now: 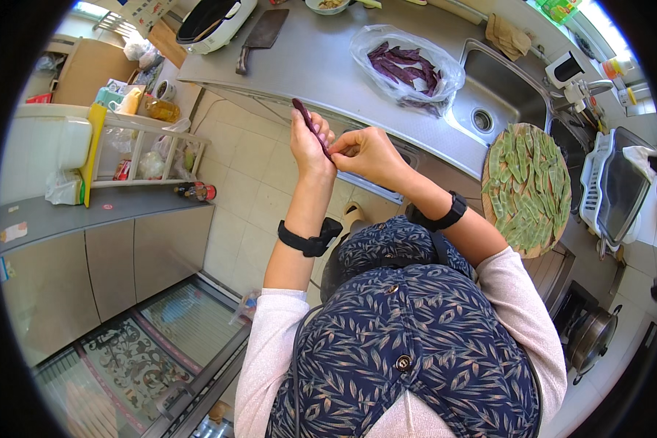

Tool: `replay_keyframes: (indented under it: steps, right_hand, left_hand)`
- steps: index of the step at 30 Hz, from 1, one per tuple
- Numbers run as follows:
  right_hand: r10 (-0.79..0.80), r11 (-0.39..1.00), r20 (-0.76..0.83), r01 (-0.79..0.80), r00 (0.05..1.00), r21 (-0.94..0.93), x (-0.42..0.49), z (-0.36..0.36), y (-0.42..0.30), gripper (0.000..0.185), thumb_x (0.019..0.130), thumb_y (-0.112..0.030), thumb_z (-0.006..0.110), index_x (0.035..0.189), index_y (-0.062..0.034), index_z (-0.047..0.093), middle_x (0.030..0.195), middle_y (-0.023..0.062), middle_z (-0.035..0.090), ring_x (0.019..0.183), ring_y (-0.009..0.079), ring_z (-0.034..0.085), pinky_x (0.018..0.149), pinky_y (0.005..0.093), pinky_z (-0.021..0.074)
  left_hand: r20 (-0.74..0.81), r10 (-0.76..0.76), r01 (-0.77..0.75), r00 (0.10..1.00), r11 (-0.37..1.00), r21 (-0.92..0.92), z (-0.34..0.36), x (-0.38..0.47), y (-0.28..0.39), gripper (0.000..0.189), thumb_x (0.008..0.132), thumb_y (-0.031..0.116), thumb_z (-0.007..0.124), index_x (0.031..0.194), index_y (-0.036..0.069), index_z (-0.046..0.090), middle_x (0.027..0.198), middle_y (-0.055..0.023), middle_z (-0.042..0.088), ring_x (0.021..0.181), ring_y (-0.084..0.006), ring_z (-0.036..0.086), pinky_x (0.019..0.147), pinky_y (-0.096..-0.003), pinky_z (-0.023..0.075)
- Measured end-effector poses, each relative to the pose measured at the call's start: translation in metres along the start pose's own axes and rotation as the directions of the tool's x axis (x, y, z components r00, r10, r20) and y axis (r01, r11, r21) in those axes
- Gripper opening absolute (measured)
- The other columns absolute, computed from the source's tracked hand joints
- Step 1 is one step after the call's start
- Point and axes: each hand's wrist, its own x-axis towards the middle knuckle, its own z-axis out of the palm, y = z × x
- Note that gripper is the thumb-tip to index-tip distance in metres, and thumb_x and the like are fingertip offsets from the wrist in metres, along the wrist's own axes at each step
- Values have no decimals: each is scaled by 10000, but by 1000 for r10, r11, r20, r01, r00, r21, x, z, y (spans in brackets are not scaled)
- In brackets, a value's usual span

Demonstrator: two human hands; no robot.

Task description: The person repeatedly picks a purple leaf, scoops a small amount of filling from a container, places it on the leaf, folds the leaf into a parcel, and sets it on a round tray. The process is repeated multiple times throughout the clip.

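A dark purple bean pod lies along the palm of my left hand, whose fingers curl round it. With thumb and forefinger, my right hand pinches the pod's lower end near the left wrist. Both hands are in front of the steel counter's front edge, above the floor. On the counter beyond them, a clear plastic bag stands open with several more purple pods inside. To the right, flat green bean pods cover a round wooden board.
A cleaver lies on the counter, beside a white cooker with a black pot. The steel sink is right of the bag. A white dish rack stands past the board. Bottles rest on the left cabinet.
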Motion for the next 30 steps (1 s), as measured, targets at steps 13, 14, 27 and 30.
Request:
replay_keyframes:
  steps: [13,14,27,30]
  right_hand:
    - [-11,1000,66,10,998,13,-2,-5,-13,217,815,-72,679,984,60,714,831,121,725,752,108,657,724,259,540]
    - [-30,1000,70,30,997,5,-1,-5,-13,213,812,-71,679,975,62,712,827,122,724,748,110,659,724,261,541]
    - [-133,984,-37,127,990,-125,0,7,-15,208,746,-107,680,869,60,673,708,186,666,635,217,667,627,315,527]
    - [-175,976,-68,164,982,-144,2,9,-13,207,743,-131,681,851,44,677,677,206,644,601,260,668,586,336,515]
  left_hand:
    - [48,-30,33,998,999,-43,-7,4,5,325,1044,380,387,832,135,410,648,35,355,508,-83,305,449,-247,254]
    - [49,-31,33,998,999,-40,-8,3,5,326,1045,381,386,833,135,410,649,35,356,510,-84,304,451,-248,254]
    - [35,86,-88,996,992,89,0,-7,4,350,1053,372,352,819,116,404,676,20,373,566,-90,323,494,-255,283]
    - [16,36,-36,999,999,26,2,-9,2,307,1058,331,362,839,122,414,657,20,352,550,-89,300,479,-249,275]
